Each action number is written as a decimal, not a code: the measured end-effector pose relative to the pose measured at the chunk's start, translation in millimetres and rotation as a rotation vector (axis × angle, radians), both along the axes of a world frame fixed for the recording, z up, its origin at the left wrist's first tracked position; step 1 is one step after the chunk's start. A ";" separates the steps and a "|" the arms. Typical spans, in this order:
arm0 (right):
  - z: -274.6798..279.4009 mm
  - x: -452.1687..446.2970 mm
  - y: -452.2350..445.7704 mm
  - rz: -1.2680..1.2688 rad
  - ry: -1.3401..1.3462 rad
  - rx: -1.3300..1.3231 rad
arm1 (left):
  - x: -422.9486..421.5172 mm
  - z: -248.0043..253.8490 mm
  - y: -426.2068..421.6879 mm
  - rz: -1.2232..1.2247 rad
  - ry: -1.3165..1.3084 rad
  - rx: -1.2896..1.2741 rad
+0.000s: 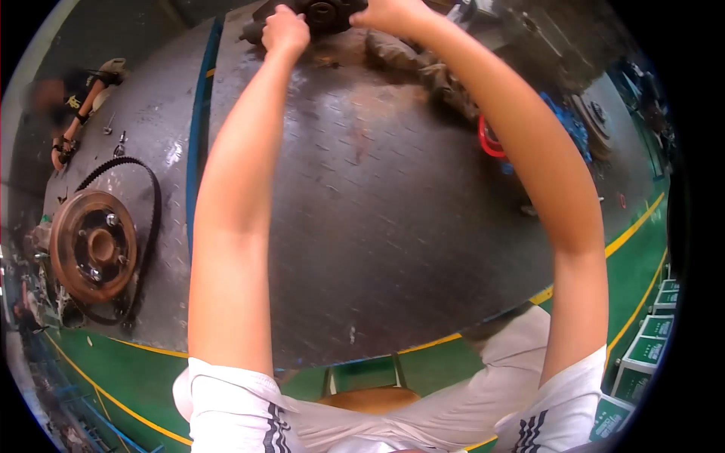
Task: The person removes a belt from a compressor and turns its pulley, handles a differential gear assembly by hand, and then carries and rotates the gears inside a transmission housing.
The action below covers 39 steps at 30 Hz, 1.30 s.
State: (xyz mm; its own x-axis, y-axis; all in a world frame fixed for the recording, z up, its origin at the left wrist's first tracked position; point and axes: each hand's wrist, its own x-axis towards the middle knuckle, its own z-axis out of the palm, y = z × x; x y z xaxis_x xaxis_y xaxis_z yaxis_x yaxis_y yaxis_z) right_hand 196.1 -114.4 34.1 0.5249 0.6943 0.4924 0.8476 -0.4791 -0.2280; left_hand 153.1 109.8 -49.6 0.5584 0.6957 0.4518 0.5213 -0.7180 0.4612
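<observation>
At the top edge of the head view lies a dark, greasy metal machine part (325,12) with a round boss in its middle. My left hand (286,32) is closed on its left side, with the fingers bent over it. On the opposite side my right hand (387,15) grips the part's right end; the frame cuts off some of this hand. Both arms reach far forward across the steel table (362,249). Just right of the part sits a crumpled brownish cloth (396,53).
At left are a rusty brake drum (94,245) and a black toothed belt (157,204). Beyond my right arm are a red ring (491,142), a blue cloth (570,128) and a disc (593,121). Another person (75,102) is at far left. Green boxes (642,359) stand lower right.
</observation>
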 end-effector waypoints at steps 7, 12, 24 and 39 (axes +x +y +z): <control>-68.9 94.7 106.5 0.162 0.232 0.383 | -21.6 9.1 -7.3 -0.112 -0.060 0.055; -78.7 38.8 101.8 -0.264 0.141 0.226 | -36.5 -0.6 -21.7 -0.157 -0.052 -0.130; -73.5 -30.0 55.0 -0.316 0.018 0.164 | -100.0 2.0 -63.3 -0.197 -0.137 -0.082; -48.7 -190.4 -109.4 -0.251 0.036 0.108 | -257.8 3.6 -185.7 -0.452 -0.133 -0.122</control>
State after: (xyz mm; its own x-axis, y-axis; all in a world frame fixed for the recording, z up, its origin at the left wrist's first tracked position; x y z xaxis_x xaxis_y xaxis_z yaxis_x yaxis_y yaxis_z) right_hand 5.7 -223.8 -14.6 0.6926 0.4845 0.5344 0.6957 -0.6446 -0.3172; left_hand -104.7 -75.9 -46.0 0.7598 0.4490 0.4703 0.1004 -0.7957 0.5973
